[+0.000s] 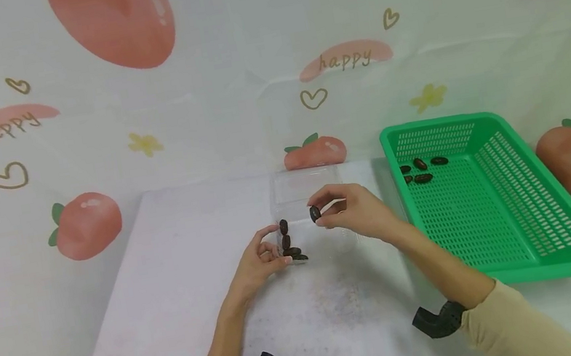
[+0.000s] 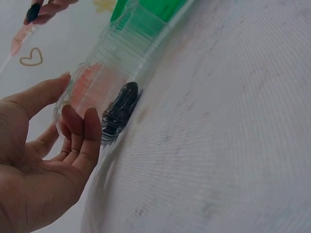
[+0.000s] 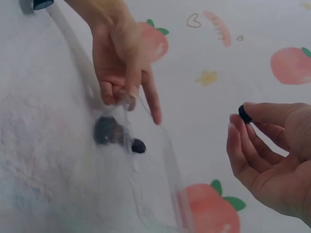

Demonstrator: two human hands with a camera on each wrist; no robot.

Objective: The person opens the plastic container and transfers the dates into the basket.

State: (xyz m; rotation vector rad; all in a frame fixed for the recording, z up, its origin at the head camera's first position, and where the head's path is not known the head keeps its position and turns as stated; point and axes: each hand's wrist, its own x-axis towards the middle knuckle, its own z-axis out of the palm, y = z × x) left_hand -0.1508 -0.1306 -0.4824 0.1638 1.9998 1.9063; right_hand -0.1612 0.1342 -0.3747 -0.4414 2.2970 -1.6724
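Observation:
A clear plastic box (image 1: 324, 245) with its lid (image 1: 306, 186) tipped back sits mid-table. Several dark, oval dates (image 1: 286, 242) lie along the box's left side and near corner. My left hand (image 1: 253, 266) grips the box's left edge, its thumb and fingers at the rim; in the left wrist view some fingers curl by the wall. Above the box my right hand (image 1: 360, 209) pinches one dark date (image 1: 315, 213) between thumb and fingertips. That held date (image 3: 244, 114) shows only partly in the right wrist view.
A green plastic basket (image 1: 545, 187) stands at the right of the table, with several dark dates (image 1: 423, 178) near its far left corner. A printed cloth (image 1: 220, 120) hangs behind the white tabletop (image 1: 183, 238). Black wrist mounts (image 1: 439, 320) are on both forearms.

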